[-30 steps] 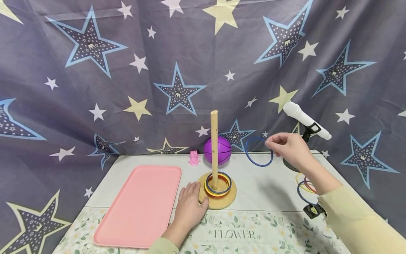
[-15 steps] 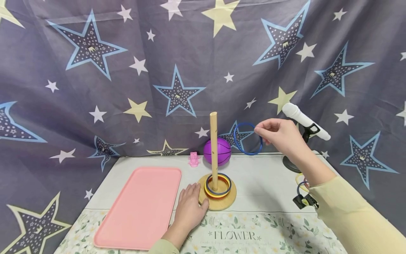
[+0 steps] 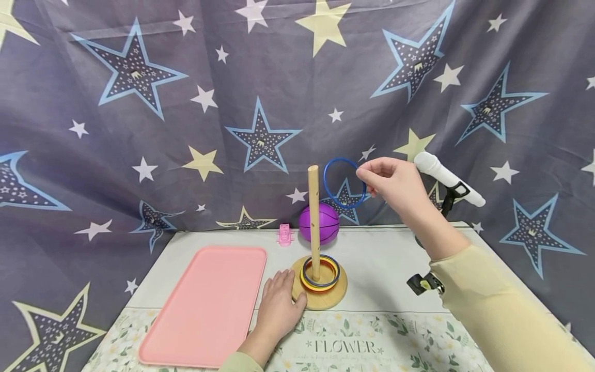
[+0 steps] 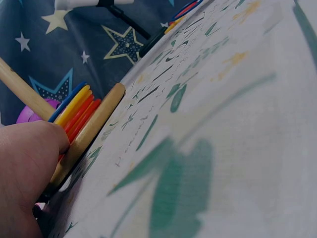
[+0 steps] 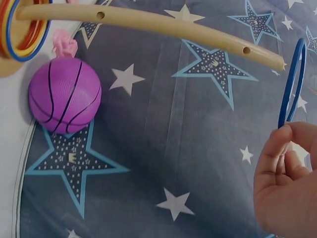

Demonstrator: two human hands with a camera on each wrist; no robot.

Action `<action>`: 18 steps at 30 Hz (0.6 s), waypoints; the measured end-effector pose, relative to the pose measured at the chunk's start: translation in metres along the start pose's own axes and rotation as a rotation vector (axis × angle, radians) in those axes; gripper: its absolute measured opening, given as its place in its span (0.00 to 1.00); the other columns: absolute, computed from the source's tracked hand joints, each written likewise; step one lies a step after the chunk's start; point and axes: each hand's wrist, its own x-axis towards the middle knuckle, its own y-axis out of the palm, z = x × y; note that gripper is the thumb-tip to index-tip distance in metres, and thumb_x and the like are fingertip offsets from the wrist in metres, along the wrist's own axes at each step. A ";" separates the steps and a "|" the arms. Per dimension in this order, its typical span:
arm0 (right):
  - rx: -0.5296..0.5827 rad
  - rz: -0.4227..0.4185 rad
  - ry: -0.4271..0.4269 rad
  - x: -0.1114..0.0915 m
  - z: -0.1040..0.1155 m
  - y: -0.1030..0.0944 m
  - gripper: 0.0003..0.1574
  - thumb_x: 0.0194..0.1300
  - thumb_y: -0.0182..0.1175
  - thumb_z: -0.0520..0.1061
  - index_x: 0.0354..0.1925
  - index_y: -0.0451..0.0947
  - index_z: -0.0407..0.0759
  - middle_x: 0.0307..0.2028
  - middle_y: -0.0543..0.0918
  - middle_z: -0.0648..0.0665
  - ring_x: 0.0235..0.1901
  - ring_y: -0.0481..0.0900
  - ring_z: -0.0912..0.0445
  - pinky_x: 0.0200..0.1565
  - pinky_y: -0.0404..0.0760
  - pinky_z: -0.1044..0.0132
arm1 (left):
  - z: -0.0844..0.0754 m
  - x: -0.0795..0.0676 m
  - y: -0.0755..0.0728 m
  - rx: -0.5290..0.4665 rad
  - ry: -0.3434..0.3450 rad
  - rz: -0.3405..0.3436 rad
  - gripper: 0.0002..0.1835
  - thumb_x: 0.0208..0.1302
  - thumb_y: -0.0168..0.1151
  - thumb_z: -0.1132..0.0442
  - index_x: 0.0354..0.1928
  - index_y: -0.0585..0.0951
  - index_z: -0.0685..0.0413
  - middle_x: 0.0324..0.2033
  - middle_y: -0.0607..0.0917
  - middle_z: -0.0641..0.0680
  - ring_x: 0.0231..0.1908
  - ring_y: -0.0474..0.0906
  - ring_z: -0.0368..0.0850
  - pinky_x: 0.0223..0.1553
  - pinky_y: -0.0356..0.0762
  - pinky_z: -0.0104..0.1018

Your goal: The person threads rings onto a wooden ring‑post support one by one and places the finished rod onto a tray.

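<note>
My right hand (image 3: 395, 186) pinches the edge of a thin blue toss ring (image 3: 325, 178) between thumb and fingertips, in the air right of the top of a wooden peg (image 3: 314, 222). In the right wrist view the ring (image 5: 283, 111) is seen nearly edge-on, close to the peg's tip. The peg stands upright on a round wooden base (image 3: 321, 303). Around its foot lie several stacked rings (image 4: 74, 105), blue on top, then yellow and red. My left hand (image 3: 280, 305) rests at the left edge of the base, with fingers extended and the thumb along the near side.
A pink tray (image 3: 204, 305) lies on the left of the table. Behind the peg sit a purple ball (image 3: 327, 225) and a small pink plastic piece (image 3: 284, 235). A white microphone (image 3: 448, 178) on a black stand is at the right. More loose rings (image 4: 184, 12) lie near its foot.
My right hand has risen and moved left with the blue ring, bringing it from above the table's back right to beside the peg's top. The left hand has stayed at the base.
</note>
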 end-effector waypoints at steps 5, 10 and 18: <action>0.091 -0.013 -0.001 0.006 0.003 0.011 0.15 0.74 0.74 0.47 0.47 0.89 0.34 0.28 0.87 0.50 0.28 0.84 0.56 0.36 0.86 0.68 | 0.000 0.000 0.001 -0.002 -0.003 0.000 0.37 0.74 0.66 0.54 0.76 0.74 0.72 0.75 0.74 0.72 0.79 0.64 0.71 0.82 0.51 0.69; 0.137 -0.005 0.007 0.009 0.005 0.022 0.15 0.74 0.74 0.45 0.48 0.88 0.33 0.31 0.88 0.47 0.28 0.84 0.55 0.37 0.88 0.67 | 0.001 -0.001 0.001 -0.007 0.002 -0.004 0.36 0.74 0.67 0.54 0.75 0.74 0.72 0.75 0.74 0.72 0.79 0.64 0.72 0.82 0.51 0.69; 0.138 -0.010 0.016 0.011 0.001 0.035 0.13 0.74 0.73 0.44 0.47 0.88 0.34 0.32 0.88 0.46 0.29 0.85 0.52 0.38 0.88 0.64 | 0.002 0.000 0.003 0.008 0.006 -0.007 0.36 0.74 0.66 0.54 0.76 0.74 0.71 0.75 0.74 0.72 0.79 0.65 0.72 0.82 0.52 0.69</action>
